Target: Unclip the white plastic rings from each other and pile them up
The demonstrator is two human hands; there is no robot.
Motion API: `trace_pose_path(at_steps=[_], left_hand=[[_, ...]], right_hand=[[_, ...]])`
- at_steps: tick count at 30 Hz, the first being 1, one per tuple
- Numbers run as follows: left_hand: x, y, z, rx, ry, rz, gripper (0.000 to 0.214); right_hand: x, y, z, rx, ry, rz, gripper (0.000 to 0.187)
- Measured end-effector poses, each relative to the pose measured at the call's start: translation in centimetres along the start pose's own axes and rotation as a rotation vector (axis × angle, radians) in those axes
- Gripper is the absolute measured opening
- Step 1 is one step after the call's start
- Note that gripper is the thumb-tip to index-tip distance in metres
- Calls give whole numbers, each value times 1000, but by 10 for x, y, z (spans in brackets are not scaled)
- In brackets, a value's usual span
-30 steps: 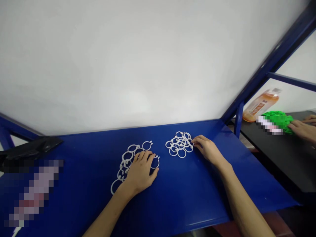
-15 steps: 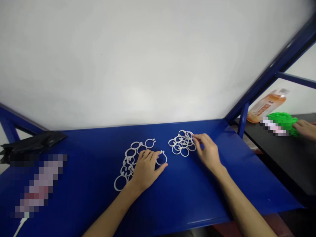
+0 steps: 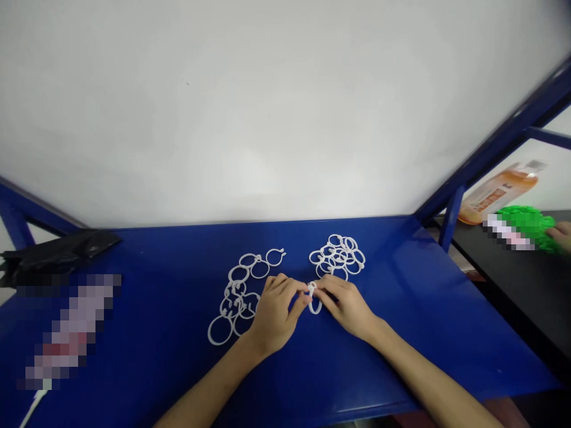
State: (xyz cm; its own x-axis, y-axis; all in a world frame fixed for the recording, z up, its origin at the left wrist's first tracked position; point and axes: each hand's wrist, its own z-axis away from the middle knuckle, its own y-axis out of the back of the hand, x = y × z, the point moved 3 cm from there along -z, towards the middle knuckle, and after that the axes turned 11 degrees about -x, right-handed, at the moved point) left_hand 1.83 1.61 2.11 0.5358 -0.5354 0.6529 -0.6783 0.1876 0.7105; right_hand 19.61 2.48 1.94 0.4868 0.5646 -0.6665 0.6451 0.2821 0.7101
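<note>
Both hands meet in the middle of the blue desk [image 3: 401,333], and the left hand [image 3: 274,309] and the right hand [image 3: 345,303] pinch one white ring [image 3: 313,299] between their fingertips, just above the desk. A spread-out bunch of white rings [image 3: 238,291] lies by the left hand, and a tight pile of rings [image 3: 339,257] lies just behind the right hand. Far to the right stands an orange bottle [image 3: 497,191] with a label too blurry to read, next to a green heap [image 3: 530,226] that another person's hand [image 3: 564,235] touches.
</note>
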Motion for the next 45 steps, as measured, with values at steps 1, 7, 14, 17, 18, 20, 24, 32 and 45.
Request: trace_pose_path(at_steps=[1,7,14,17,18,20,24,32,45], left_hand=[[-2,0,-1,1,38,41,17],[-11,-5,-2,-4,82,48,17],[-5,-4,0,26,-35,-44,22],[-4,0,0,1,-108,-11,15],[-4,1,0,-9,-135,-10,13],[-4,2,1,-13,-178,-33,11],[-6,3,0,33,-190,-120,11],[-8,2,2,22,-243,-167,15],[2,4,1,56,-367,-277,21]], right_hand=[[-1,-1,1,-12,23,7,22],[-7,-7,4,-62,125,82,22],[-12,-5,6,-51,137,150,24],[-13,-2,6,-39,104,123,24],[-13,-1,6,-43,98,113,23],[-12,0,6,-56,65,74,22],[-10,-2,4,-55,-41,-57,20],[-17,-4,4,-18,147,53,23],[-16,-5,3,-102,206,205,32]])
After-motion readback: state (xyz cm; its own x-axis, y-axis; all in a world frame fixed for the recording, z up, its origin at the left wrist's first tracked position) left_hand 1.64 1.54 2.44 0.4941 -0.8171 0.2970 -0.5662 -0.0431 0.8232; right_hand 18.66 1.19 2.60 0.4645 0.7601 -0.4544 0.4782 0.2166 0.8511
